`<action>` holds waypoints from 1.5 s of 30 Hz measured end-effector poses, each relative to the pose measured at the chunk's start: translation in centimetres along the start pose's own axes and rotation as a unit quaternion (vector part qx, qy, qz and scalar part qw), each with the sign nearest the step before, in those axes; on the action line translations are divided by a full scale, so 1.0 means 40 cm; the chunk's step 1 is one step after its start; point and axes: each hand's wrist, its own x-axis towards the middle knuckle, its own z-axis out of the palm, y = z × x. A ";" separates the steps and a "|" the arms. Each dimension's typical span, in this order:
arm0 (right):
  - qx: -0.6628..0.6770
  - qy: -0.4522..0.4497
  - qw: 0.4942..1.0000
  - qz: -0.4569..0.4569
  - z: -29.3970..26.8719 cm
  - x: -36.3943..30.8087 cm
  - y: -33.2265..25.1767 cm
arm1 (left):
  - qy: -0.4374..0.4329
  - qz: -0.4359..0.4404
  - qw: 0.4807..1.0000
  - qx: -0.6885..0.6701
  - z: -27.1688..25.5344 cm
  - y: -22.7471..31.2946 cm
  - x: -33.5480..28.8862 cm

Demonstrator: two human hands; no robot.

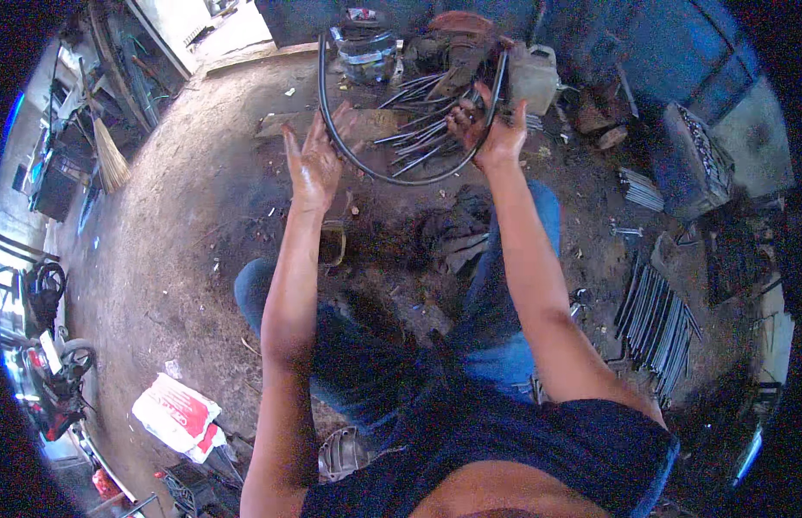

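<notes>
A long black tube [409, 182], bent into a U, spans the space between my two hands, its free ends pointing away from me. My left hand [316, 164] is open beside the left leg of the U. Its fingers are spread and stretched out, and the tube crosses them. On the other side, my right hand [496, 138] has the right leg lying between its thumb and its loosely curved fingers. Dark smears mark the fingers. Beyond the tube, several thin metal rods [425, 138] lie in a loose pile on the ground.
A pale jerrycan [534, 79] and a dark bundle in clear plastic [368, 57] stand at the back. More rods [656, 319] lie in a row at right, near a wrench [626, 230]. A red-and-white bag [178, 414] is at lower left. A broom [110, 155] leans farther off.
</notes>
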 end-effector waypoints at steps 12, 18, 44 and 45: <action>0.060 -0.017 0.997 0.050 0.005 -0.006 0.000 | 0.033 -0.014 0.999 0.026 -0.001 0.008 -0.008; 0.063 0.008 0.996 0.054 -0.004 -0.002 -0.006 | -0.008 -0.004 0.998 0.070 -0.009 0.016 -0.012; 0.204 -0.081 0.966 0.140 -0.029 0.018 0.001 | 0.115 -0.200 0.973 -0.016 -0.082 -0.009 0.013; 0.167 -0.074 0.973 0.140 0.000 0.012 0.011 | 0.116 -0.199 0.973 -0.015 -0.094 -0.033 0.009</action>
